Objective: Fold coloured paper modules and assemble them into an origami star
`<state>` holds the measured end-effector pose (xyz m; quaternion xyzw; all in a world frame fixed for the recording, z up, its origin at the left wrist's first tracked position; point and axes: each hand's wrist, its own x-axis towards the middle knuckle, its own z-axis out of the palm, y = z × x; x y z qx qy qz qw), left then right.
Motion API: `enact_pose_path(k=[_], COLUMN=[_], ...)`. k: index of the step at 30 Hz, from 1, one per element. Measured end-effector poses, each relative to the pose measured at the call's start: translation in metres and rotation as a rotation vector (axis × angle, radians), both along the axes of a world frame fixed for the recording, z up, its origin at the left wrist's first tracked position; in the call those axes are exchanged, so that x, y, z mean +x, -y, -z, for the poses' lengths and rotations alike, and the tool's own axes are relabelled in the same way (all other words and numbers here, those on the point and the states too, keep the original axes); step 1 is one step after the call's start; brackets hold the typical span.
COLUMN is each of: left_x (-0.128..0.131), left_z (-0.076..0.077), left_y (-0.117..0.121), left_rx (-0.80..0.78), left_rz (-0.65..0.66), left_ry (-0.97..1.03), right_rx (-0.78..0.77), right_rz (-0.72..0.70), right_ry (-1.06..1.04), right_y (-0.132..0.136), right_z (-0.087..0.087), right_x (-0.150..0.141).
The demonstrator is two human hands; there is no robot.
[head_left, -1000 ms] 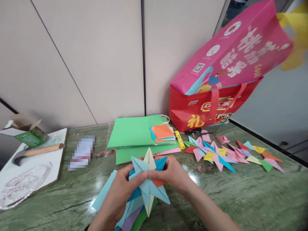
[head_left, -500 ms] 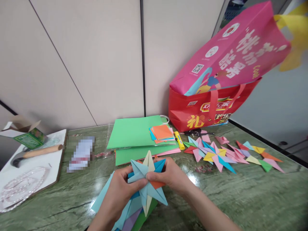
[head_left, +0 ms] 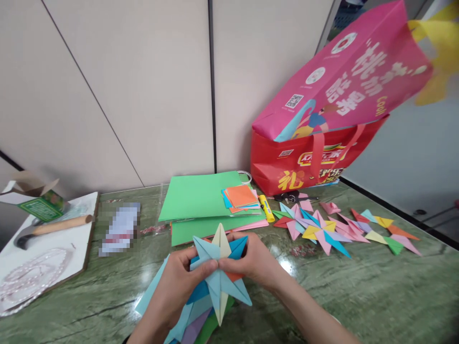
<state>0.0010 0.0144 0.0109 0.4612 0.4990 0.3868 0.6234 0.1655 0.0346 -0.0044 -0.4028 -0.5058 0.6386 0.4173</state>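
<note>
Between my two hands is a folded paper star (head_left: 223, 286) with light blue, cream, darker blue and orange points. My left hand (head_left: 182, 274) grips its left side, the thumb pressed near the centre. On the right, my right hand (head_left: 251, 260) pinches the star too, its thumb tip touching or nearly touching the left thumb. The fingers behind the paper are partly hidden. Under the star and my left forearm lie light blue, purple and green paper sheets (head_left: 195, 325). Several finished-looking paper stars (head_left: 319, 231) in mixed colours lie to the right.
Green paper sheets (head_left: 201, 196) lie at the back, with small orange squares (head_left: 242, 196) on top and a yellow glue stick (head_left: 266, 209) beside them. Red and pink bags (head_left: 272, 167) stand at back right. A hammer (head_left: 59, 227), beads (head_left: 39, 277) and a box (head_left: 43, 203) sit on a white board at left.
My left thumb has shifted slightly left and up on the star. The star has turned a little in my hands; both hands still hold it.
</note>
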Motion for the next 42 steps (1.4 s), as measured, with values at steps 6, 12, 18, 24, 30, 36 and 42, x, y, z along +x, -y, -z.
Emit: enact_pose_path(k=[6,12,18,24,30,36,42], left_x=[0.001,-0.003,-0.005,-0.002,-0.003,-0.004,-0.005], left_z=[-0.001,-0.003,-0.006,-0.006,-0.005,-0.003,-0.001], left_y=[0.002,-0.001,-0.003,-0.002,-0.001,-0.001,0.003], left_rx=[-0.004,0.060,0.210,0.247,0.262,0.279,0.287], left_rz=[0.005,-0.033,0.122,0.228,0.261,0.264,0.229], left_ry=[-0.006,-0.208,-0.519,-0.595,-0.613,-0.631,-0.651], right_rx=[-0.002,-0.078,-0.144,-0.180,-0.107,-0.079,-0.110], right_rz=[-0.045,-0.184,-0.233,-0.311,-0.279,-0.285,-0.312], right_ry=[-0.051,-0.056,-0.045,0.009,0.151,0.130,0.089], right_y=[0.000,-0.004,-0.008,-0.002,-0.001,0.001,0.001], right_z=[0.002,0.002,0.009,0.011,0.016,0.017,0.017], right_x=[0.001,0.012,0.020,0.011,0.002,-0.001,-0.001])
